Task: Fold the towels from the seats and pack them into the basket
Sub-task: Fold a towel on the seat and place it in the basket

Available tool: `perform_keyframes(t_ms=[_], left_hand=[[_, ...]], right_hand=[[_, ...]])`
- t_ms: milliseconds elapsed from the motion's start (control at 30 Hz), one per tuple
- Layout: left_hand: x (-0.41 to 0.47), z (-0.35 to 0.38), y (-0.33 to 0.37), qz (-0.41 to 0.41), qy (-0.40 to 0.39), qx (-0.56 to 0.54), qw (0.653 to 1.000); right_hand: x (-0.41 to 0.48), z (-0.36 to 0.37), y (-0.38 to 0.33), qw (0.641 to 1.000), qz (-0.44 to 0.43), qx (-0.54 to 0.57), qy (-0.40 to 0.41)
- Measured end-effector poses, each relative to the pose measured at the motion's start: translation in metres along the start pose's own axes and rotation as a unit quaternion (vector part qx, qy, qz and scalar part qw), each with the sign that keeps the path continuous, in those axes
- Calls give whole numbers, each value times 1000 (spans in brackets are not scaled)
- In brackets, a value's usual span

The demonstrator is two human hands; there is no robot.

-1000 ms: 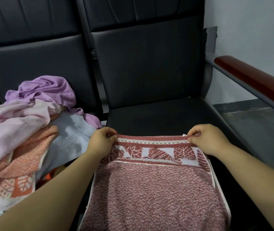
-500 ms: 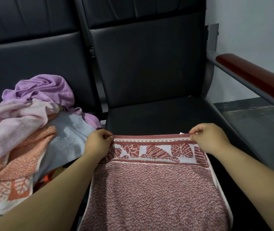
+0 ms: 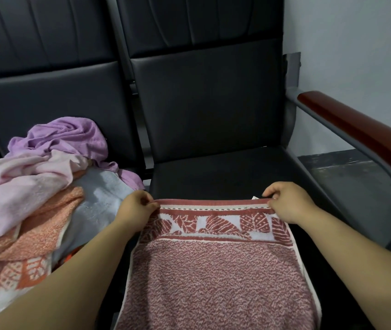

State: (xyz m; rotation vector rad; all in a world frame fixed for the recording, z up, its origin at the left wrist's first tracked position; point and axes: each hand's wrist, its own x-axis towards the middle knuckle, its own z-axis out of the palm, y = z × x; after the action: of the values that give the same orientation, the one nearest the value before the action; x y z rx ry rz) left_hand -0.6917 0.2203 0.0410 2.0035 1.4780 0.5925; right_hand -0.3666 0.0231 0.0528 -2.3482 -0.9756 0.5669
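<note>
Two hands work one towel. Left hand (image 3: pixel 135 209) pinches the far left corner of the red leaf-pattern towel (image 3: pixel 215 277), fingers curled and clamped on the hem; right hand (image 3: pixel 287 203) pinches the far right corner the same way, thumb and fingers closed on the edge beside a small white tag (image 3: pixel 255 197). Towel lies flat on the right black seat (image 3: pixel 225 172), lower centre of frame, far edge taut between both hands, likely to square the corners for a clean fold. White edging shows along both sides, so it looks already doubled, but I cannot tell for sure.

Unfolded pile sits on the left seat, lower left of frame: purple towel (image 3: pixel 70 134) on top at the back, pink towel (image 3: pixel 16 182) over an orange leaf-pattern towel (image 3: pixel 35 232), with a grey towel (image 3: pixel 99 198) just beside the left hand. They wait there within reach. Wooden armrest (image 3: pixel 361 136) at right. Basket not in view.

Judgement: early in the task, first folds only.
</note>
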Motion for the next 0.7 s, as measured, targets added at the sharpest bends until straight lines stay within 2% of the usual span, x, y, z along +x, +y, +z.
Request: perform_keyframes(t_ms=[200,267,333,367,400,567,700], left_hand=[[-27,-34,6,6,25,-137,990],[-35,-47,8,10,37,-150,988],[-43,-55,10,18,59,-151,987],[-47,-57,11,20,72,-153,985],[-51,-60,13,18,85,-155,984],[-62,-86,37,-10,136,-188,973],[-53,-132,91,54,188,-180,964]], right_hand=[[-25,-25,-11,997,-42,25,-66],[-36,-33,-19,993,-59,102,-4],[-49,-37,-32,961,-91,228,124],[-53,-38,-40,943,-107,266,168],[-57,-37,-48,937,-115,276,179],[-48,-47,-78,965,-112,184,147],[-44,-114,-131,944,-179,172,216]])
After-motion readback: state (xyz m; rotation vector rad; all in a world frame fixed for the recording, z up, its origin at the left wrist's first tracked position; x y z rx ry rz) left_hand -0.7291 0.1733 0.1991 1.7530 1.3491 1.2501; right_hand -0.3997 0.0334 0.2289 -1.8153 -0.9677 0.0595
